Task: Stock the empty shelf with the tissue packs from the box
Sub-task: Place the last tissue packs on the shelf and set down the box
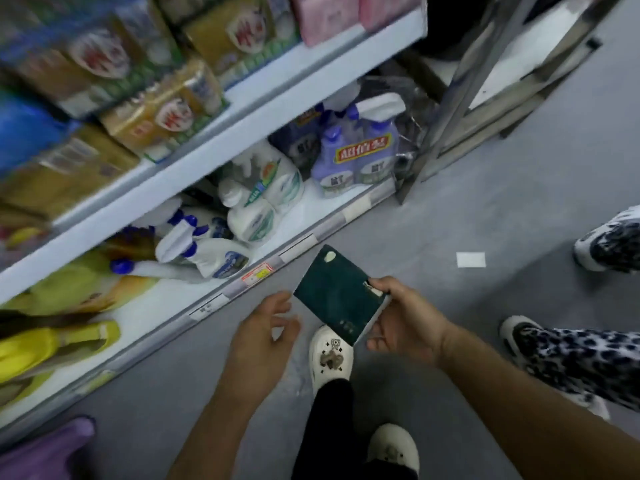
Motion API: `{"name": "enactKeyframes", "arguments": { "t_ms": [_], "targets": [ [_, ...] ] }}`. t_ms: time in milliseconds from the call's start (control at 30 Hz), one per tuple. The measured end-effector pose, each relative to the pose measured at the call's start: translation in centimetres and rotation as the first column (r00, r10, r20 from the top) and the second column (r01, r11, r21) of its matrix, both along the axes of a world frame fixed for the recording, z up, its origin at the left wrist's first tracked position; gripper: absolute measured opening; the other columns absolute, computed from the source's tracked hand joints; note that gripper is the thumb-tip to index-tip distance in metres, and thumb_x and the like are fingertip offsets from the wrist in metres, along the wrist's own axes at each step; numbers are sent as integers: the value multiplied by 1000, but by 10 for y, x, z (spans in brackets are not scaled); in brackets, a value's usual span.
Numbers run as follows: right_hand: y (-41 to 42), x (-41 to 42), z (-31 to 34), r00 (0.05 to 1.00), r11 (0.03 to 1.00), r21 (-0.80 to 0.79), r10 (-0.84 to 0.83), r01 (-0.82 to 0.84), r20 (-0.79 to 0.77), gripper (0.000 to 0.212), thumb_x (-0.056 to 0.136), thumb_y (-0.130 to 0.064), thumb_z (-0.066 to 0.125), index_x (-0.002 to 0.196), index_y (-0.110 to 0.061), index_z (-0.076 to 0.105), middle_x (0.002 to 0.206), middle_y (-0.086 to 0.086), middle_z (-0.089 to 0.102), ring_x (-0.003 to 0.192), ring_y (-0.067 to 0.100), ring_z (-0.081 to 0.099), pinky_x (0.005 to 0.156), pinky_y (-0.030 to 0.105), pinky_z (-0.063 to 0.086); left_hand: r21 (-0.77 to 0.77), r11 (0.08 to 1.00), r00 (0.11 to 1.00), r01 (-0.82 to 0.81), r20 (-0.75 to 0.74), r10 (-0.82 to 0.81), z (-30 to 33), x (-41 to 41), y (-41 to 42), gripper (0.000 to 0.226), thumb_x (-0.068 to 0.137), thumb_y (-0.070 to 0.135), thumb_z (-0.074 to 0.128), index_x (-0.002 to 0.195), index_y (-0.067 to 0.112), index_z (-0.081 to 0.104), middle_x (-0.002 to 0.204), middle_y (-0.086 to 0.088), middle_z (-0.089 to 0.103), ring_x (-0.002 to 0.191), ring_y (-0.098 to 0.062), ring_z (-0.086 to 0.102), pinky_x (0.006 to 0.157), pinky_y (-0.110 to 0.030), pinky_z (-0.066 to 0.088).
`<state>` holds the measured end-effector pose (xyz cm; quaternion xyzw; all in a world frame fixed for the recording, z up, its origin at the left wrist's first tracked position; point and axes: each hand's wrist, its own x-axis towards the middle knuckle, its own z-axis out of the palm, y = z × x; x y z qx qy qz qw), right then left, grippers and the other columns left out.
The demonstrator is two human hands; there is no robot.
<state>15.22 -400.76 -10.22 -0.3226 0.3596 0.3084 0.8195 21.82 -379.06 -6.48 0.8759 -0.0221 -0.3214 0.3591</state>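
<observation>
Holding one dark green flat pack (337,295) in the right hand (403,318), thumb on the top face near its right edge, fingers curled under the lower corner; probably a tissue pack, label too blurred to confirm. Pack tilted, above the floor (450,220) and just over the front edge of the lowest shelf (311,209). Left hand (258,336) beside the pack's left corner, fingers loosely spread and part-curled, holding nothing, apparently not touching. Box not in view; empty shelf not identifiable from here, all visible shelves carrying stock. Judged step: carrying a pack toward its place. Doing it well: bring the left hand under the free corner for a two-handed hold, level the pack, face the label outward, slide it in flat against the back, avoid knocking the spray bottles (356,150). Counts: green packs, one; hands, two; white clogs (330,358), two; patterned shoes (609,244) of a second person, two; purple spray bottles, about two or three, packaging overlapping; white jugs (263,202) and bottles, number unclear in the blur; yellow wrapped packs (162,112) on upper shelves, several, blurred; white slip (470,259) on the floor, one.
</observation>
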Motion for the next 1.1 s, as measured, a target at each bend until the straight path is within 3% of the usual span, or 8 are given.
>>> {"name": "enactKeyframes", "arguments": {
  "t_ms": [167,267,367,467,633,733,867,1100],
  "targets": [
    [17,-8,110,995,995,83,-53,45,89,44,88,-45,45,113,-12,60,95,12,67,73,22,67,60,29,53,-89,991,987,-98,121,108,114,-12,17,28,97,26,59,123,34,59,107,19,65,91,14,59,80,-15,48],
    [32,-7,174,986,994,109,-43,25,164,57,73,-52,66,117,-15,63,104,14,63,79,26,61,64,31,50,-181,967,968,-178,143,205,178,-21,27,24,97,25,59,120,30,60,103,12,68,88,6,62,72,-8,48],
    [46,-7,234,970,993,110,10,-38,242,62,65,-54,72,115,-18,63,99,10,65,75,24,59,65,33,45,-257,937,949,-238,146,281,235,-29,37,24,98,22,58,121,27,57,101,2,69,91,-14,68,79,-26,55],
    [56,-10,286,947,989,128,30,-74,320,65,59,-53,79,112,-18,67,101,9,66,77,24,63,65,33,50,-339,892,918,-298,155,366,292,-38,48,27,99,21,56,126,23,55,100,3,69,92,-15,68,67,-12,49],
    [79,-18,366,893,979,165,32,-118,449,64,61,-39,80,119,-15,66,119,12,67,100,28,67,88,53,51,-500,795,899,-342,73,433,383,-70,61,13,97,28,58,109,34,57,100,6,70,87,-7,68,63,-9,50],
    [101,-21,409,881,981,146,43,-126,471,79,66,-33,77,136,-6,54,135,17,58,119,31,57,97,57,45,-570,761,906,-310,66,419,423,-86,69,37,93,14,65,125,28,52,103,0,70,82,1,68,65,-10,49],
    [124,-20,464,791,976,-26,193,-218,580,60,81,-21,54,139,-9,50,139,14,56,130,31,49,106,59,36,-624,709,857,-329,118,501,479,-88,97,50,89,-1,66,128,29,54,99,2,74,83,-10,71,68,-25,58],
    [156,6,572,374,811,-579,565,-87,735,89,68,-25,86,140,-51,39,140,-11,51,121,11,56,97,35,51,-462,871,819,-165,427,382,569,-91,161,47,87,-3,68,117,32,65,100,-4,70,93,-16,66,77,-22,56]
  ]
}}
